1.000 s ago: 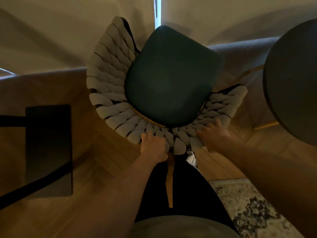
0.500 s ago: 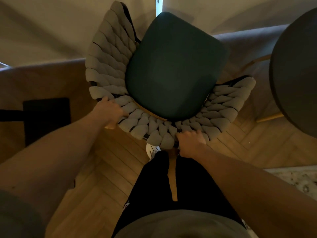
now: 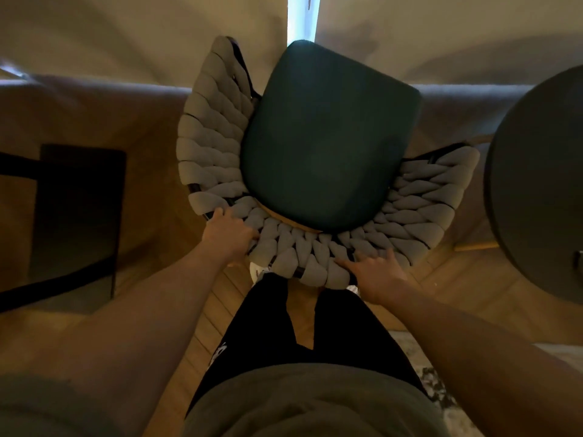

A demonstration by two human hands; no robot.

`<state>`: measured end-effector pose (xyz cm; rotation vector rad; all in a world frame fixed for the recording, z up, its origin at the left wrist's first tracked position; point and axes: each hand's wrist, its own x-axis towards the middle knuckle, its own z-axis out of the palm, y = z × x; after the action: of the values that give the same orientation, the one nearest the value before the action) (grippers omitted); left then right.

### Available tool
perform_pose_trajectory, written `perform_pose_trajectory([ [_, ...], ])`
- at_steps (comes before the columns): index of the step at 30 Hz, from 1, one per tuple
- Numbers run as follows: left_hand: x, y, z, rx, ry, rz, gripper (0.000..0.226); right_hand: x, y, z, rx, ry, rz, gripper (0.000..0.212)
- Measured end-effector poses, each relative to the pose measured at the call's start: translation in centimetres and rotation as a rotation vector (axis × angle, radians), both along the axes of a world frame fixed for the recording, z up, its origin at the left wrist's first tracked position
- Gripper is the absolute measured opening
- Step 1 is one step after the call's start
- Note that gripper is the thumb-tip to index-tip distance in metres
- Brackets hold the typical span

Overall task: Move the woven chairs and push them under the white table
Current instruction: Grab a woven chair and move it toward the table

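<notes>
Parquet floor fills the lower view, with a patterned rug at the right edge. Beyond both sets of fingers stands the woven chair, its dark green seat just past the knuckles and its grey braided back curving beneath them. A second dark seat sits well to the right of the fingers. The left hand grips the back's left rim, fingers curled over the weave. The right hand rests on the rim, fingers spread apart and nearly straight.
</notes>
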<state>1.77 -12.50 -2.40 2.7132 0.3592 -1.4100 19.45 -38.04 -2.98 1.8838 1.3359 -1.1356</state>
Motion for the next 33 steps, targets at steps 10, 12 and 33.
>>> perform_pose_trajectory([
  [10,1.3,-8.8,-0.3,0.040,-0.068,0.172,0.034,4.4,-6.1,0.0,0.016,0.001,0.130,0.085],
  [12,1.3,-8.7,-0.2,0.030,-0.059,0.173,0.037,4.3,-6.0,0.1,0.026,0.008,0.130,0.086],
  [33,-2.5,-10.2,0.3,-0.009,-0.048,0.146,0.036,-1.0,-9.0,-0.3,0.056,0.011,0.057,0.080],
])
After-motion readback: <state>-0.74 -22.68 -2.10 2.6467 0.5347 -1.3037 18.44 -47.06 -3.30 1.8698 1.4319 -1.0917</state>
